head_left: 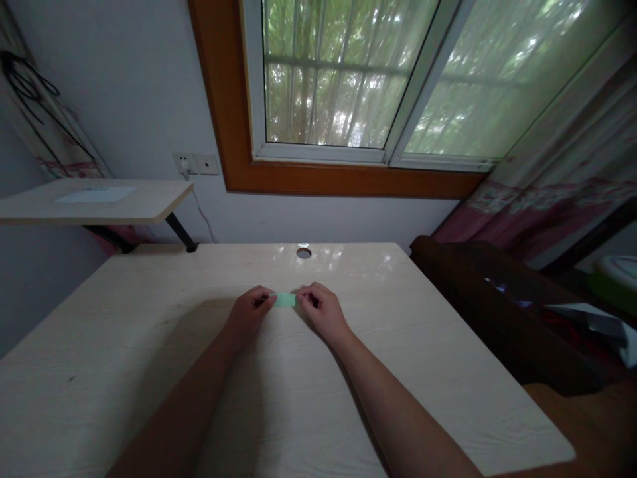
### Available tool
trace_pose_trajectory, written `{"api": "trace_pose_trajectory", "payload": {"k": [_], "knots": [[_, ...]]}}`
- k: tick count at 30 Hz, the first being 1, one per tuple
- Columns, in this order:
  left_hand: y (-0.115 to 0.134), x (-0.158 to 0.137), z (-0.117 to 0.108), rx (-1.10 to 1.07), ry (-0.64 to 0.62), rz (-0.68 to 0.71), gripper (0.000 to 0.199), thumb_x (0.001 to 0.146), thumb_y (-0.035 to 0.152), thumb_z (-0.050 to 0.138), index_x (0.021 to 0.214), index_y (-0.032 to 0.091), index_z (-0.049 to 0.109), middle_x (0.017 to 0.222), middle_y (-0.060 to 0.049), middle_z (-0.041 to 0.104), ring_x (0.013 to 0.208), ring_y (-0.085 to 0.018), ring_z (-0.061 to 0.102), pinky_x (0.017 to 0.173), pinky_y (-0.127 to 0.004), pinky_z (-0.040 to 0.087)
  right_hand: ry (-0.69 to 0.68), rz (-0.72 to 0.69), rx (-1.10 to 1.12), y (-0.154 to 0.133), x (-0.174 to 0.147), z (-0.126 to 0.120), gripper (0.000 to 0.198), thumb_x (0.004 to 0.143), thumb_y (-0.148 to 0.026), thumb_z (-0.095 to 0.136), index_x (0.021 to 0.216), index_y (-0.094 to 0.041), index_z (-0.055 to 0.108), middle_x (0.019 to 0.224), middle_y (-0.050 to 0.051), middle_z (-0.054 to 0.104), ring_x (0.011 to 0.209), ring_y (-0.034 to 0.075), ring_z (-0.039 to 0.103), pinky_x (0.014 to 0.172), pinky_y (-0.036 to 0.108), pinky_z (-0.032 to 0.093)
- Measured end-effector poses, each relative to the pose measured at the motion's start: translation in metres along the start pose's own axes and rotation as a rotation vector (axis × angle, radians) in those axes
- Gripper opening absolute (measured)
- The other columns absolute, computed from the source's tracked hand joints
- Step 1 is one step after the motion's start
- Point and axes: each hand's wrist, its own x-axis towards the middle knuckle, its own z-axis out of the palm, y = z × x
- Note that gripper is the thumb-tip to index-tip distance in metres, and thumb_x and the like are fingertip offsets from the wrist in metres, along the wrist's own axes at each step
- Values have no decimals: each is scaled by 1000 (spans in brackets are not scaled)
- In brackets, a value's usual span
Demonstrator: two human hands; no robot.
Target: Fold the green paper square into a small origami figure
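Observation:
A small light-green strip of paper (285,300) stretches level between my two hands, over the far middle part of the pale desk (318,398). My left hand (249,310) pinches its left end between thumb and fingers. At the other end my right hand (321,307) grips the strip the same way. Both hands are closed, and the fingertips cover the strip's ends. Whether the strip touches the desk I cannot tell.
A round cable hole (304,253) lies beyond my hands near the desk's back edge. To the left a raised shelf (30,199) on black legs bears a white sheet (97,194). Dark wooden furniture (448,265) stands along the right side. A window (338,79) is ahead.

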Motion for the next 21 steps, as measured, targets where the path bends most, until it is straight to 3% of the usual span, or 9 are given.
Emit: {"api": "trace_pose_trajectory", "payload": {"k": [16,21], "knots": [[4,-4,2,41,38,5,22,86,36,57,84,18,70,79,-3,68,69,-15,58,66,-25,45,-12,-13,29,0,-3,-3,11,86,-23,59,84,-21,70,70,1,56,66,15,53,60,26,40],[4,-5,2,49,51,8,23,86,36,56,81,18,70,79,-3,68,71,-16,60,68,-25,45,-1,0,93,-2,-4,-3,12,87,-26,60,84,-20,69,82,4,60,75,17,57,63,26,44]]}}
